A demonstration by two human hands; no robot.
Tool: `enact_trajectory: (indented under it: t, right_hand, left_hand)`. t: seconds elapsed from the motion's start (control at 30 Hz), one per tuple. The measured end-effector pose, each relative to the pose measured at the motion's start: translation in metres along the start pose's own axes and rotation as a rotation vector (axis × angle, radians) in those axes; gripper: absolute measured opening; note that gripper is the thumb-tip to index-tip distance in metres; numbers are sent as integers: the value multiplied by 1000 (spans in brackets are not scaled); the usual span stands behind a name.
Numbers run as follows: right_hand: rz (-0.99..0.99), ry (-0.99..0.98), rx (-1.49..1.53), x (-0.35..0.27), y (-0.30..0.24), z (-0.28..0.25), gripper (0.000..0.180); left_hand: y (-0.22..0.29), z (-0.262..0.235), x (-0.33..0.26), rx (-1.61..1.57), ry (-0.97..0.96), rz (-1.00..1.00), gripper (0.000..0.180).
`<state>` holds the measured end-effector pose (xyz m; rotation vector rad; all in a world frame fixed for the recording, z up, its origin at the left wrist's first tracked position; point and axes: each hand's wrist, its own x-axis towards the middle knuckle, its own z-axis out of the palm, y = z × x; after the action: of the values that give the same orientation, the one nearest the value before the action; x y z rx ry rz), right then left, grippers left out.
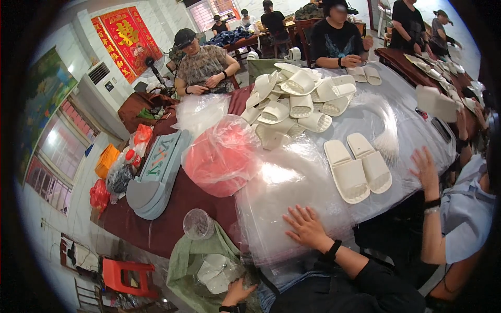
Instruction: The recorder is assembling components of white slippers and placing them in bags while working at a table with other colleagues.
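My right hand lies flat with fingers spread on a stack of clear plastic bags at the table's near edge. Low down, my left hand is at the opening of a green woven sack, its fingers apart beside white slippers inside; it appears to grip nothing. Just beyond my right hand, a pair of cream slippers rests side by side on the table, toes toward me. A large heap of similar slippers lies farther back.
A pink-red plastic bag, a clear round tub and grey-blue stacked pieces sit to the left. Clear plastic strands lie at right. A co-worker's hand is close on my right; others sit across the table. A red stool stands lower left.
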<state>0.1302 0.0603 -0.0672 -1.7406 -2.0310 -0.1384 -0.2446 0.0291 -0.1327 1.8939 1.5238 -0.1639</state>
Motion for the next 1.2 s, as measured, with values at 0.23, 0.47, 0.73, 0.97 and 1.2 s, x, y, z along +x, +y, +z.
enact_trajectory:
  t: [0.23, 0.47, 0.73, 0.97, 1.2]
  right_hand:
    - [0, -4, 0, -1, 1, -1, 51]
    - [-5, -1, 17, 0, -1, -4, 52]
    - [7, -7, 16, 0, 1, -3, 52]
    - [-5, -10, 27, 2, 0, -1, 51]
    - [-7, -19, 52, 1, -3, 0, 52]
  left_hand:
    - [31, 11, -5, 631, 167, 42, 72]
    - [49, 16, 5, -85, 155, 137, 54]
    - [25, 43, 8, -186, 76, 29, 50]
    - [36, 22, 5, 121, -102, 76, 27]
    - [67, -17, -17, 235, -316, 138, 23]
